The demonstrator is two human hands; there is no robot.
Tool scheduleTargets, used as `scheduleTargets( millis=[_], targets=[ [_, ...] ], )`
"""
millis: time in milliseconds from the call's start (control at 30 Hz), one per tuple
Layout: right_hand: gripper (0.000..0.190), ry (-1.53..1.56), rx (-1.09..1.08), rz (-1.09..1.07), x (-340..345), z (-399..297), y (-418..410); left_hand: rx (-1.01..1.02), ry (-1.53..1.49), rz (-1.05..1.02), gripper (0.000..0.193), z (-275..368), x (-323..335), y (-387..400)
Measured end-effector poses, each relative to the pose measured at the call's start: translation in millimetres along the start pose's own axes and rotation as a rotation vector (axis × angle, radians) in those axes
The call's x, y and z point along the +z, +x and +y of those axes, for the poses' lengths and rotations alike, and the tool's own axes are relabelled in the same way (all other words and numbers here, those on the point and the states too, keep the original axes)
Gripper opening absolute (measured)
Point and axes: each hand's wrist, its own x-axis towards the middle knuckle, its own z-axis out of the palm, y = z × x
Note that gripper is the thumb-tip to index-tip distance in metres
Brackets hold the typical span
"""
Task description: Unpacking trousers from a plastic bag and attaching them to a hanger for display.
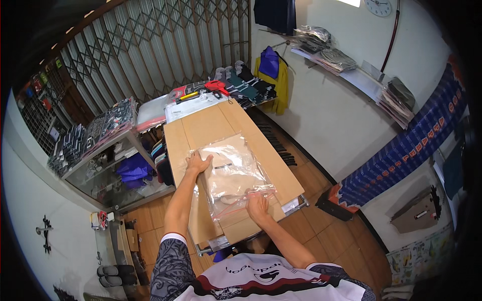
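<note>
A folded beige garment lies inside a clear plastic zip bag on a cardboard-covered table. The bag's red zip strip runs across the end nearest me. My left hand rests on the bag's left edge with its fingers spread and the thumb over the plastic. At the near right, my right hand pinches the bag at the red strip, its fingers curled; the fingertips are partly hidden.
Beyond the cardboard lie a red tag gun, a yellow-and-black cutter, papers and stacked socks. A glass display case stands left. Right are a wall shelf and a long blue patterned roll.
</note>
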Motion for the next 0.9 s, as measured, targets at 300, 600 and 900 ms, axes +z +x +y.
scheduleTargets(
  millis=[300,600,900],
  targets=[
    [0.015,0.014,-0.013,-0.052,-46.2,5.3,-59.3,-0.010,0.098,-0.073,0.101,-6.5,-7.6,3.8],
    [0.029,0.112,0.016,0.141,-79.0,-15.0,-92.9,-0.387,-0.248,0.193,0.087,15.7,-11.7,-13.5],
    [0.053,-0.040,-0.058,0.128,-42.6,-14.5,-88.2,-0.381,-0.475,0.387,0.038,-46.6,27.1,49.6]
  ],
)
